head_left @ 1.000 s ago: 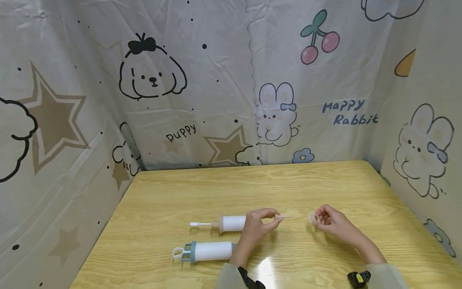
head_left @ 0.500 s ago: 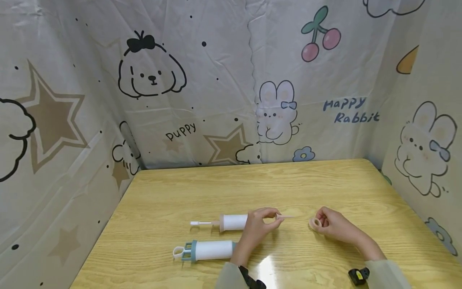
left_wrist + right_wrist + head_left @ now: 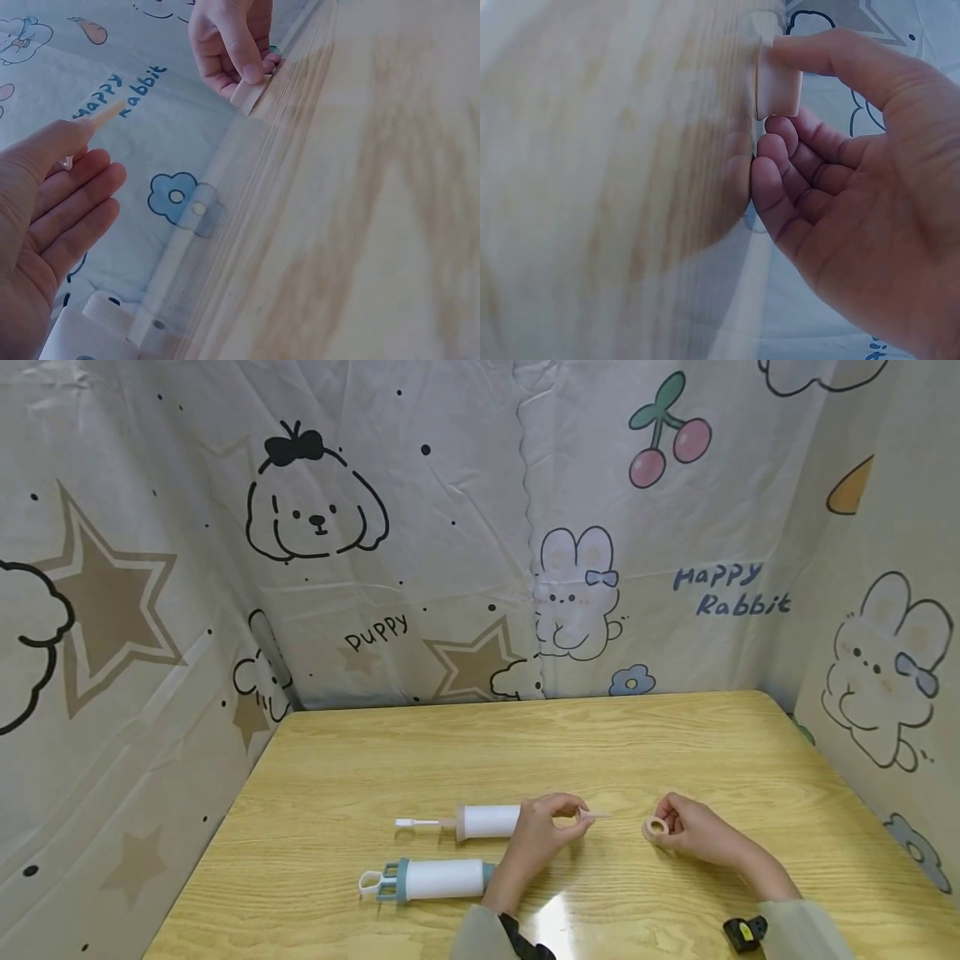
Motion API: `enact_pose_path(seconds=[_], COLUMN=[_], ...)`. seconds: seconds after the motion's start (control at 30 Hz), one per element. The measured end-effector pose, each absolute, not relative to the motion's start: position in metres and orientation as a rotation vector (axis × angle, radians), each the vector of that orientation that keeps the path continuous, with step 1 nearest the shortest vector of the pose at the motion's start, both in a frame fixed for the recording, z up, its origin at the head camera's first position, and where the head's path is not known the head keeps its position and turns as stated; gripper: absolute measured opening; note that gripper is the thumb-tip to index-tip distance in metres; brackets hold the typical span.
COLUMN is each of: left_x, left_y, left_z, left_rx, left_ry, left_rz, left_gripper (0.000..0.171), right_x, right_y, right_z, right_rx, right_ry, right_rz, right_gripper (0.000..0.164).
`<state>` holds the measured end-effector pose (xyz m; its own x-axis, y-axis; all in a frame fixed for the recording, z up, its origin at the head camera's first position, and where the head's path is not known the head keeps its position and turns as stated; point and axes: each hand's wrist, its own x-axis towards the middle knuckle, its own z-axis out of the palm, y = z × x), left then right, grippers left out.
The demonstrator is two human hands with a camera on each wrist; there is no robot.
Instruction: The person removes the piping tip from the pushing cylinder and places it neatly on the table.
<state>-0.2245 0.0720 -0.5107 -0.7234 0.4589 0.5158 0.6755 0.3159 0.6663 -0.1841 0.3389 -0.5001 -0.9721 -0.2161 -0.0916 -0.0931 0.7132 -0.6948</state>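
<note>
My left hand (image 3: 542, 837) pinches a thin, pale pink tapered nozzle (image 3: 596, 814) that points right; in the left wrist view the nozzle (image 3: 109, 114) sticks out past the thumb. To the right, my right hand (image 3: 697, 831) grips a short pale pink ring (image 3: 652, 837), its round opening visible. The right wrist view shows the ring (image 3: 780, 86) between thumb and fingers, on or close to the tabletop. Left of my left hand lies a white syringe-like tube (image 3: 487, 822) with a pink collar and a white plunger. The hand hides its right end.
A second white tube (image 3: 444, 880) with a teal collar and looped white handle lies nearer me, its right end by my left wrist. Both rest on the wood-grain table (image 3: 360, 760). A patterned cloth (image 3: 450, 527) encloses the back and sides.
My right hand has turned the ring so its opening now shows, and lowered it slightly. My left hand has shifted a little to the right with the nozzle.
</note>
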Motion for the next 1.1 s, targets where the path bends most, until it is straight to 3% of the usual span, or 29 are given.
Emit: enact_pose_path(seconds=[0.7,1.1], left_x=[-0.219,-0.220], left_y=[0.090,0.096], left_z=[-0.518,-0.522], left_rx=[-1.022,-0.975], left_ry=[-2.613,-2.693], left_rz=[-1.548,-1.368], left_gripper=[0.009,0.013], right_x=[-0.182,-0.183], right_y=[0.339,0.340], right_z=[-0.497,-0.498], right_rx=[-0.310,-0.291], right_ry=[2.711,2.713], right_rz=[-1.110,-1.106], right_gripper=[0.028,0.029])
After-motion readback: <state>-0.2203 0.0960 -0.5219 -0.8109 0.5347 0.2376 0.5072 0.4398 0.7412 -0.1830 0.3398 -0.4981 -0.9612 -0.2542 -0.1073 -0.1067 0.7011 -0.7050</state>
